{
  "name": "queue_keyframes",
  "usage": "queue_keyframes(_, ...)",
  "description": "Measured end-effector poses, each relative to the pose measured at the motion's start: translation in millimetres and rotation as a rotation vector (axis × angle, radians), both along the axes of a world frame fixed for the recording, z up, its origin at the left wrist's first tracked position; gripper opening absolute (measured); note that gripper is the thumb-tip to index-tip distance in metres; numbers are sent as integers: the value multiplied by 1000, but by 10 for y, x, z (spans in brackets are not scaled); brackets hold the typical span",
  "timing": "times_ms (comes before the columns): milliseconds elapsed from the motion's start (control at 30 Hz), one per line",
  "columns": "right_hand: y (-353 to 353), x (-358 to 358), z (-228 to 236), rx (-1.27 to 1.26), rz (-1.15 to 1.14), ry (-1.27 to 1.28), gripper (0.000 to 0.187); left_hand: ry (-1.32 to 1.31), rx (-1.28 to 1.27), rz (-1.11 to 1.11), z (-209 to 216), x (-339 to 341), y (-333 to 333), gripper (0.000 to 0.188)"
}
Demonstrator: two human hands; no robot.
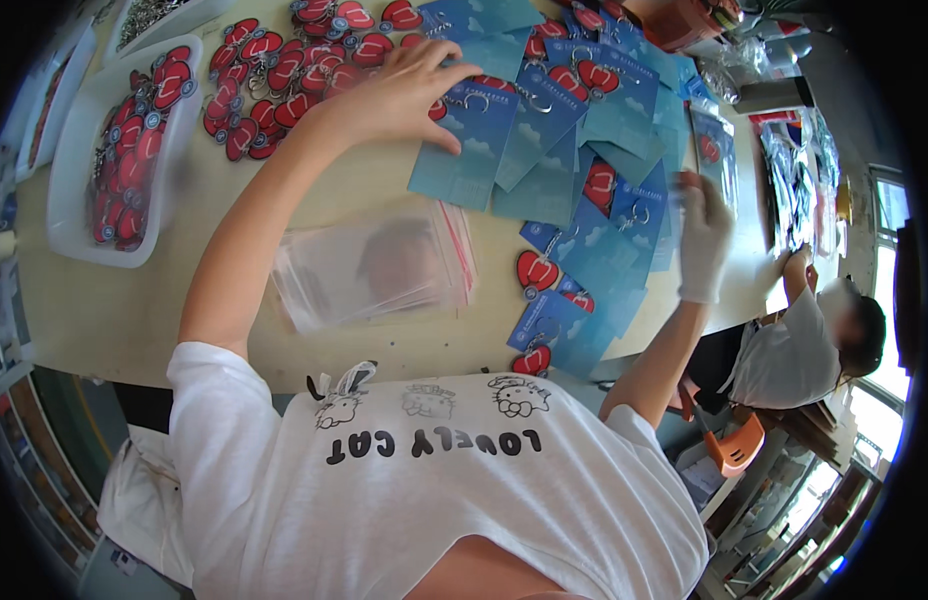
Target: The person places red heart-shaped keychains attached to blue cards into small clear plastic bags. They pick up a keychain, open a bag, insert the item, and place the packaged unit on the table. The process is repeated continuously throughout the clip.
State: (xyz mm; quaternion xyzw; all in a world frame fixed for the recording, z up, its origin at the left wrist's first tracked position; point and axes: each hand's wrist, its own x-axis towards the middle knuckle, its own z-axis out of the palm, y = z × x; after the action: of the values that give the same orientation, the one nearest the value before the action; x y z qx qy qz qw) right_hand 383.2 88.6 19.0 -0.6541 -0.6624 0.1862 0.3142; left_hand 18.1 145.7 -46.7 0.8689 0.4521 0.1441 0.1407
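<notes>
My left hand (pixel 396 100) is over the far middle of the table, thumb and fingers spread apart. Its thumb tip lies over the edge of a blue card (pixel 481 130) with a metal ring on it. Beside it spreads a heap of red keychains (pixel 284 75) with metal rings and round blue tags. My right hand (pixel 706 235), in a pale glove with bare fingertips, hovers at the right edge of the overlapping blue cards (pixel 584 245). Motion smears its fingers, so whether it holds anything is unclear. Between my arms lies a stack of clear zip bags (pixel 364 270) with red-striped edges.
A white plastic bin (pixel 69 205) of red keychains stands at the left, with another bin (pixel 169 45) of metal parts behind it. Packed cards (pixel 719 150) and more bagged items (pixel 799 190) lie to the right. A person in white (pixel 789 350) sits at the table's right side.
</notes>
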Motion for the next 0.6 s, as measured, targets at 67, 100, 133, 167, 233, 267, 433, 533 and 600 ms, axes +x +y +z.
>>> queue_keyframes(67, -300, -774, 85, -395, 204, 139, 26, -15, 4, 27, -50, -7, -25, 89)
queue_keyframes(100, -353, -976, 19, -437, 347, 5, 27, -28, 20, 30, -79, -7, -21, 88)
queue_keyframes(133, -361, -1113, -36, -477, 492, -132, 27, -42, 38, 34, -109, -13, -18, 88)
queue_keyframes(167, -347, -1194, -40, -609, 426, -16, 28, -56, 56, 39, -136, -16, -23, 87)
queue_keyframes(233, -264, -1316, 0, -859, 305, 202, 29, -112, 44, 38, -179, -20, -30, 85)
queue_keyframes(267, -263, -1358, -11, -832, 284, 257, 30, -140, 38, 39, -200, -23, -36, 84)
queue_keyframes(433, -328, -1431, -343, -684, 212, 356, 26, -292, -33, 3, -230, 4, -21, 76)
queue_keyframes(533, -351, -1549, -273, -718, 140, 461, 21, -352, -24, 2, -238, 33, -43, 71)
queue_keyframes(600, -380, -1585, -266, -688, 109, 523, 19, -404, -86, -6, -198, 69, -55, 66)
